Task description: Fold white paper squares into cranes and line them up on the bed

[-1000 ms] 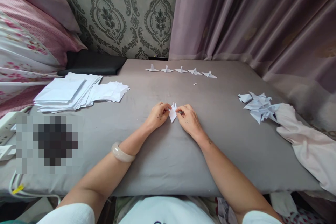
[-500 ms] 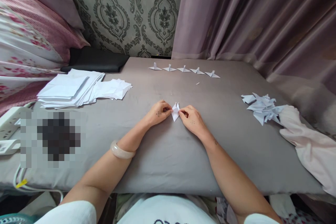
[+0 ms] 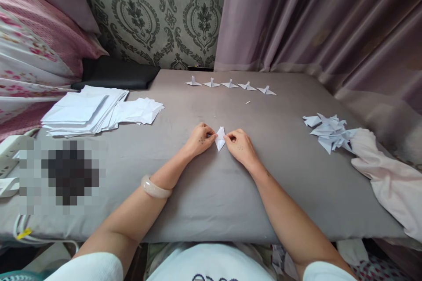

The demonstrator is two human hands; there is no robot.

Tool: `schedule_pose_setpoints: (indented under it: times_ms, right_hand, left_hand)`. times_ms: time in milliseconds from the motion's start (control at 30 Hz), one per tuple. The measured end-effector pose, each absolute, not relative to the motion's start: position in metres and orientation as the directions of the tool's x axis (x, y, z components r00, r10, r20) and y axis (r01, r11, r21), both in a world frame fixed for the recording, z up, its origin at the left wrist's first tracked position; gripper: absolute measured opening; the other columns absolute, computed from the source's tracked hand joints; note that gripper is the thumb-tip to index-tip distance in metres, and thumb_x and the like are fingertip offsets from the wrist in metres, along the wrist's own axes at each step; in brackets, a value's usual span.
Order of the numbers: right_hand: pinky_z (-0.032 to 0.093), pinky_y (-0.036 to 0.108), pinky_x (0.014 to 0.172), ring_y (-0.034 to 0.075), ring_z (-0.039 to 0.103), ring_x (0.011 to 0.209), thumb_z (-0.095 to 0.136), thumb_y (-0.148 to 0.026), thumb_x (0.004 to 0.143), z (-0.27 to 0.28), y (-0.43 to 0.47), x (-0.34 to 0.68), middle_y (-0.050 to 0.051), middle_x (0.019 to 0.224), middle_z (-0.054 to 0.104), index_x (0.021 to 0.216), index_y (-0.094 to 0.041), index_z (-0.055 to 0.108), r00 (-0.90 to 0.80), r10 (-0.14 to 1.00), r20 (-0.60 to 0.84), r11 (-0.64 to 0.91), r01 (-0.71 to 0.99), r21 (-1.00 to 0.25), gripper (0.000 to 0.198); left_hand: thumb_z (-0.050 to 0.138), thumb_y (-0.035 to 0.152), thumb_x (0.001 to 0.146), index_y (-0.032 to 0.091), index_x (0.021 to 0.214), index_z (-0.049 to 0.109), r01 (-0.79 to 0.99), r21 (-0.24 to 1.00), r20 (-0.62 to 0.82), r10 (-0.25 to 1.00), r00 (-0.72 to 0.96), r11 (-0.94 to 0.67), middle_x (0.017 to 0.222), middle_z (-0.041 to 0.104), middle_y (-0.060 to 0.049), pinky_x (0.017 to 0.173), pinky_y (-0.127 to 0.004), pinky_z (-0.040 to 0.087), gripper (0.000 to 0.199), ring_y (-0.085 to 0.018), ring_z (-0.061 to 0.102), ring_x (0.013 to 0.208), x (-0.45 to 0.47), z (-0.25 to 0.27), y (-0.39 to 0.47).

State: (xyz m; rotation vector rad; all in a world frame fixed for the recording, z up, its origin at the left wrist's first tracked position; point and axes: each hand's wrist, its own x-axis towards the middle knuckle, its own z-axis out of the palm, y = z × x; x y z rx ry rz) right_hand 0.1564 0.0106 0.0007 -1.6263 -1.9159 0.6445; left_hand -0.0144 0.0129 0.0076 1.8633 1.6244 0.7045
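Note:
A small folded white paper piece [image 3: 220, 139], kite-shaped with a point toward me and narrow tips at the far end, is held between my two hands just above or on the grey cloth. My left hand [image 3: 201, 138] pinches its left corner between thumb and fingers. On the other side, my right hand [image 3: 241, 144] grips the right corner in the same way. Farther back, several folded paper cranes [image 3: 229, 84] with spread wings stand in a row.
Stacked white paper sheets [image 3: 74, 112] lie at the left beside smaller folded papers [image 3: 140, 110]. At right is a heap of folded paper pieces [image 3: 331, 131] against a pale pink cloth [image 3: 385, 175]. A power strip [image 3: 9, 156] sits at the left edge; a paper scrap [image 3: 247, 102] lies near the cranes.
The far tips of the held paper have come closer together. Both hands keep their pinch in nearly the same place; the view has shifted slightly.

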Motion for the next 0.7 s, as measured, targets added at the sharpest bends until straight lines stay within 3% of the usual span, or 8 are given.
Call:
schedule_pose_setpoints:
  times_ms: [533, 700]
  right_hand:
    - [0.045, 0.029, 0.076, 0.013, 0.055, 0.07, 0.054, -0.025, 0.082, -0.001, 0.011, 0.152, 0.005, 0.094, 0.055, 0.069, -0.019, 0.06, -0.105, 0.991, 0.08, 0.132, 0.776, -0.616, 0.016]
    - [0.044, 0.029, 0.076, 0.014, 0.055, 0.072, 0.058, -0.023, 0.08, -0.004, 0.014, 0.155, 0.004, 0.091, 0.057, 0.075, -0.019, 0.06, -0.099, 0.99, 0.096, 0.137, 0.76, -0.636, 0.007]
  left_hand:
    - [0.063, 0.027, 0.08, 0.015, 0.076, 0.066, 0.7, 0.706, 0.021, 0.992, 0.127, -0.105, 0.087, 0.056, -0.006, 0.076, -0.032, 0.047, 0.013, -0.016, 0.056, 0.076, -0.016, 0.002, 0.016]
    - [0.057, 0.022, 0.084, 0.017, 0.086, 0.062, 0.713, 0.656, 0.146, 0.969, 0.201, -0.247, 0.091, 0.056, -0.006, 0.072, -0.029, 0.046, 0.007, -0.016, 0.055, 0.08, -0.016, -0.007, 0.016]
